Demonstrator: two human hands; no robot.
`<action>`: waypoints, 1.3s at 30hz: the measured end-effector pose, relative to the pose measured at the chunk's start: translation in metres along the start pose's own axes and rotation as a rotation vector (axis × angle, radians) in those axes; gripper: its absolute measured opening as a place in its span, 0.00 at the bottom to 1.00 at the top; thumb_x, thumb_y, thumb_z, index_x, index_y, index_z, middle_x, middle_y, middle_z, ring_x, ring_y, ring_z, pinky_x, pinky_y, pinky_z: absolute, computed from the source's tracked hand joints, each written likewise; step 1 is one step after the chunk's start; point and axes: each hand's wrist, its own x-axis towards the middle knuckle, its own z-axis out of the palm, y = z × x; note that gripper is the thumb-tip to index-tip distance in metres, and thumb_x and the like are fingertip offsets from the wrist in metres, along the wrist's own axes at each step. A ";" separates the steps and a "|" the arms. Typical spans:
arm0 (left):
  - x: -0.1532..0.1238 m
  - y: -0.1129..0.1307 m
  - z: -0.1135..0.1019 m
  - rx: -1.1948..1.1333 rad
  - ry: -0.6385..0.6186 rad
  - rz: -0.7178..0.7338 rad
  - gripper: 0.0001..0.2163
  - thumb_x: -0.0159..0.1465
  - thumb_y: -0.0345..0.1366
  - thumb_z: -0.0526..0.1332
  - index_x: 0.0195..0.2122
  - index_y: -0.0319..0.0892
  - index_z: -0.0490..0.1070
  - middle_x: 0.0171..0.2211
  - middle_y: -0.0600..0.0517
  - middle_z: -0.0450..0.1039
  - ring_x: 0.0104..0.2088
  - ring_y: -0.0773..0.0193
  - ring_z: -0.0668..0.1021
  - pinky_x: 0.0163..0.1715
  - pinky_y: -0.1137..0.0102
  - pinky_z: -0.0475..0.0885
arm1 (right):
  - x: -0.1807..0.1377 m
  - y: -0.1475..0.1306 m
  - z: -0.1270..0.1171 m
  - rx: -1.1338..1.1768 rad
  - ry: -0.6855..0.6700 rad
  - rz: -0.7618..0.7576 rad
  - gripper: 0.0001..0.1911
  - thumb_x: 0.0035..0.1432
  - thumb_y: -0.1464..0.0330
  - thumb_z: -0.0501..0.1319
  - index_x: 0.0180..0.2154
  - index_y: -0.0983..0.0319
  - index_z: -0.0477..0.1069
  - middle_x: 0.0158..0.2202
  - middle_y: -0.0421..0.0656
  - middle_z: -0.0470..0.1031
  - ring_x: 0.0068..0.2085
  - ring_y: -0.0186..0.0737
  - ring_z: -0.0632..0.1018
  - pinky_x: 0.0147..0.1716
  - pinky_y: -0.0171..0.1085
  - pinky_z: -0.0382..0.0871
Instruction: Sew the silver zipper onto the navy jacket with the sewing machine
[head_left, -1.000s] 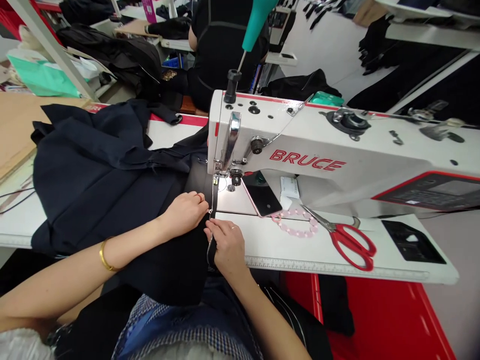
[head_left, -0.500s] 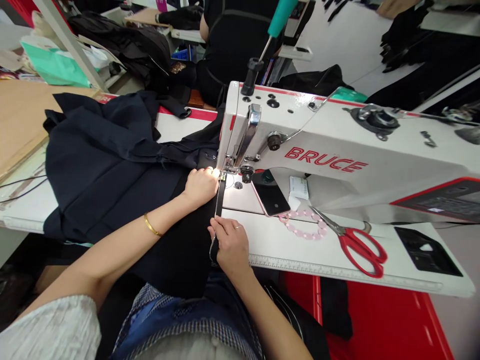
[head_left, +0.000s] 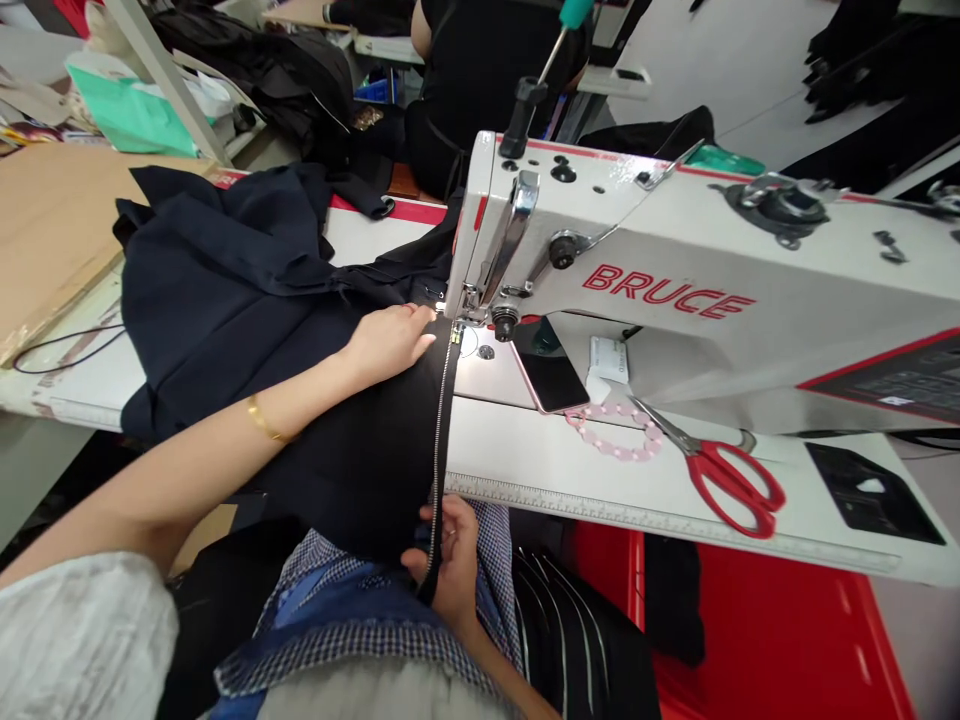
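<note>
Zipper [head_left: 438, 440], silver-toothed on black tape, is held near its lower end between thumb and fingers of the right hand [head_left: 457, 568]. Dark cloth [head_left: 367, 440] alongside is touched by the left hand [head_left: 384, 346], thumb spread. Upper end positioned by sewing machine [head_left: 555, 215], over white table [head_left: 517, 440].

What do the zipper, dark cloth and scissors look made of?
Zipper: likely metal teeth, silvery glint, on matte black fabric-looking tape.
Dark cloth: matte navy-black textile, soft folds and creases; fibre unclear.
Scissors: probably steel blades, grey sheen; handles likely plastic, smooth, evenly red.
</note>
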 end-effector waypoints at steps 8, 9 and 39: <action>-0.105 -0.087 -0.011 0.218 -0.089 0.127 0.19 0.63 0.44 0.49 0.49 0.36 0.64 0.43 0.43 0.66 0.41 0.56 0.71 0.43 0.65 0.66 | 0.019 -0.012 0.007 0.424 -0.330 0.699 0.13 0.47 0.60 0.60 0.32 0.61 0.65 0.24 0.35 0.64 0.21 0.28 0.65 0.21 0.30 0.64; -0.114 -0.093 -0.013 0.248 -0.096 0.101 0.19 0.64 0.43 0.47 0.47 0.35 0.65 0.41 0.43 0.67 0.39 0.56 0.71 0.41 0.64 0.66 | 0.020 -0.016 0.010 0.436 -0.347 0.703 0.13 0.46 0.60 0.61 0.32 0.62 0.65 0.23 0.35 0.63 0.19 0.27 0.64 0.19 0.29 0.62; -0.203 0.024 -0.029 -0.619 -0.144 -0.053 0.13 0.66 0.36 0.45 0.40 0.41 0.68 0.26 0.54 0.72 0.27 0.69 0.74 0.28 0.76 0.69 | 0.025 -0.069 0.017 0.150 -0.424 0.210 0.14 0.60 0.64 0.52 0.45 0.63 0.67 0.44 0.45 0.73 0.44 0.40 0.74 0.48 0.41 0.66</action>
